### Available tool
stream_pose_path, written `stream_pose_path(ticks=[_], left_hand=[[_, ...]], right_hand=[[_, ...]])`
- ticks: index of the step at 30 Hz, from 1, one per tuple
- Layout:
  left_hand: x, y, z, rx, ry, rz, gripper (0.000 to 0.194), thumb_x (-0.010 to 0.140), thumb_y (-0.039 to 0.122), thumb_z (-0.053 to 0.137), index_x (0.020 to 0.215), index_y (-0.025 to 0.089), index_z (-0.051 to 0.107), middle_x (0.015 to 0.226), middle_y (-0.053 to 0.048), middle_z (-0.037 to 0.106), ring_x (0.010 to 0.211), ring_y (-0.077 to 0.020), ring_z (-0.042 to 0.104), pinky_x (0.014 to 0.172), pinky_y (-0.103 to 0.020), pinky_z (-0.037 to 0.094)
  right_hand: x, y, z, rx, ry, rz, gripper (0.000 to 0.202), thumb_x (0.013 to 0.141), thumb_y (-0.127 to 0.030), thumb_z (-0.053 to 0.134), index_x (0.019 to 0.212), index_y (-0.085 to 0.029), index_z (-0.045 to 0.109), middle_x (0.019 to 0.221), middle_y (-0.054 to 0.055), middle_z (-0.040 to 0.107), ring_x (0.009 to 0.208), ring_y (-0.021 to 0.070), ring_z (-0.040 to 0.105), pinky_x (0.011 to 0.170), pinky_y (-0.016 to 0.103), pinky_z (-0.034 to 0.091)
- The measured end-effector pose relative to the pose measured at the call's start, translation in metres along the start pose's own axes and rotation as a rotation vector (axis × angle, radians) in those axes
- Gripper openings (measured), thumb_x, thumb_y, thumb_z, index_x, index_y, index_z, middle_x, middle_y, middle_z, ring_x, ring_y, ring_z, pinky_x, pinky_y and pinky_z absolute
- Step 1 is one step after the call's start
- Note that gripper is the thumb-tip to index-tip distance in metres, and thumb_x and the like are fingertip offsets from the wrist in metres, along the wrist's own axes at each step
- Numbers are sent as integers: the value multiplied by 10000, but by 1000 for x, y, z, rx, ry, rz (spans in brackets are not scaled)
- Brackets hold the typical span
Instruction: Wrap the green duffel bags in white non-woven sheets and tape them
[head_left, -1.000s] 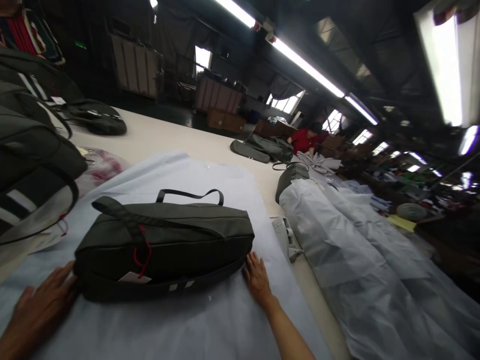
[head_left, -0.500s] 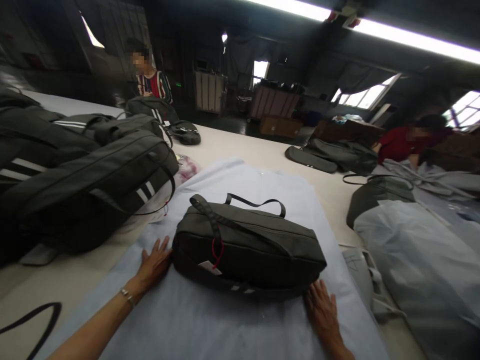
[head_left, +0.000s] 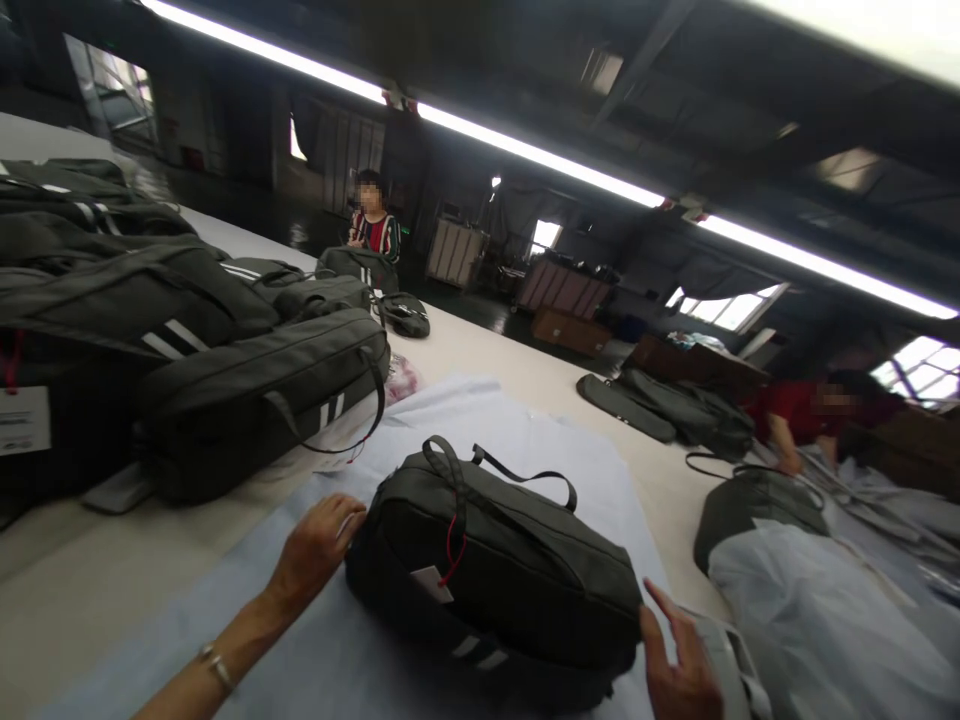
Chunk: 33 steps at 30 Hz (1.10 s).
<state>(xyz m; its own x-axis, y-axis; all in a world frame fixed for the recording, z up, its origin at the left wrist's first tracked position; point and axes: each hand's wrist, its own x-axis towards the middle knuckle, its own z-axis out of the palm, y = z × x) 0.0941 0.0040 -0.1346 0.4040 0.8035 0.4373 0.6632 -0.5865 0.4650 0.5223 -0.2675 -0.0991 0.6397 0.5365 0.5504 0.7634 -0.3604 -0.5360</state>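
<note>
A dark green duffel bag (head_left: pixel 517 560) lies lengthwise in front of me on a pale plastic sheet (head_left: pixel 292 650). Its two straps stand up on top, and a white tag (head_left: pixel 433 583) hangs from a red cord on the near side. At the bag's left end, the curled fingers of my left hand (head_left: pixel 319 550) close on its edge; the fingertips are partly hidden. My right hand (head_left: pixel 682 660) is against the right end, its index finger stretched out and the fingers apart. Two white stripes show low on the bag's near side.
Several similar dark bags (head_left: pixel 270 400) are piled at the left. On the right stand another bag (head_left: pixel 757 510) and a bag under clear plastic (head_left: pixel 840 610). One person (head_left: pixel 375 230) is across the table; another in red (head_left: pixel 795 420) handles grey material at the right.
My left hand has gone from lying flat beside the bag to curling at its end. My right hand has moved up along the right end. The view has turned left and tilted up.
</note>
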Motion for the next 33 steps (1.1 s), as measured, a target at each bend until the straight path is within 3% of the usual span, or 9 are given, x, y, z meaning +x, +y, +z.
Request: stream_pose_path(ticks=[5,9,12,15,19,21,25,29,33], left_hand=[[24,105,-26,-208,118,152,283,910,454,558,1060,231,645,1107,-92,665,1078,-274,582,956,-419,430],[53,151,-23,-229,-50,110,327,795,379,706,1063,203,643,1194,-116,642,1198,-320,525,1044,-460,365],[67,160,-18,-246,-137,67,114,835,260,609,915,186,643,1053,-98,675,1090,-283,589,1006,-430,391],[77,161,-15,-162,-93,55,151,858,208,500,897,172,641,1005,-111,672,1032,-281,603,972,-431,403],[105,160,-12,-80,-235,-3,430,781,267,551,1195,159,597,1319,-165,575,1307,-340,447,1120,-508,250],[129,160,-6,-97,-391,-48,692,693,289,617,1357,150,485,1417,-188,505,1381,-358,372,1150,-535,197],[169,163,16,-160,-571,-96,785,598,326,672,1338,126,501,1177,-194,675,1125,-366,622,965,-466,455],[166,166,36,-229,-494,-81,610,686,209,557,1294,182,525,1185,-154,679,1115,-333,631,938,-444,461],[147,159,35,-375,-410,19,640,742,91,426,1367,226,416,1258,-81,652,1175,-216,598,1010,-356,418]], right_hand=[[32,-136,27,127,-302,-263,423,869,-461,549,1220,-235,616,1210,75,668,1146,268,607,1019,414,476],[43,-178,58,-54,-490,-446,394,791,-217,549,1170,-249,650,1077,59,700,1029,255,642,929,370,509],[57,-178,63,-178,-440,-538,357,755,-111,462,1006,-245,677,938,52,691,913,225,645,828,326,514],[80,-165,54,-221,-228,-518,262,807,-147,412,895,-241,640,871,61,653,871,227,626,785,327,496],[100,-129,45,-35,47,-197,218,855,-337,386,935,-226,556,939,104,653,875,274,647,756,390,507],[101,-108,47,98,7,35,264,852,-417,394,980,-232,532,895,96,683,811,284,675,699,399,520],[87,-78,61,260,-175,177,303,800,-437,469,1027,-256,554,813,50,723,698,260,696,681,390,546],[75,-73,64,301,-65,105,399,759,-387,488,1119,-229,559,913,72,719,826,255,702,728,367,565],[79,-102,50,326,17,14,438,807,-452,516,1149,-186,578,918,81,682,858,246,666,781,375,554]])
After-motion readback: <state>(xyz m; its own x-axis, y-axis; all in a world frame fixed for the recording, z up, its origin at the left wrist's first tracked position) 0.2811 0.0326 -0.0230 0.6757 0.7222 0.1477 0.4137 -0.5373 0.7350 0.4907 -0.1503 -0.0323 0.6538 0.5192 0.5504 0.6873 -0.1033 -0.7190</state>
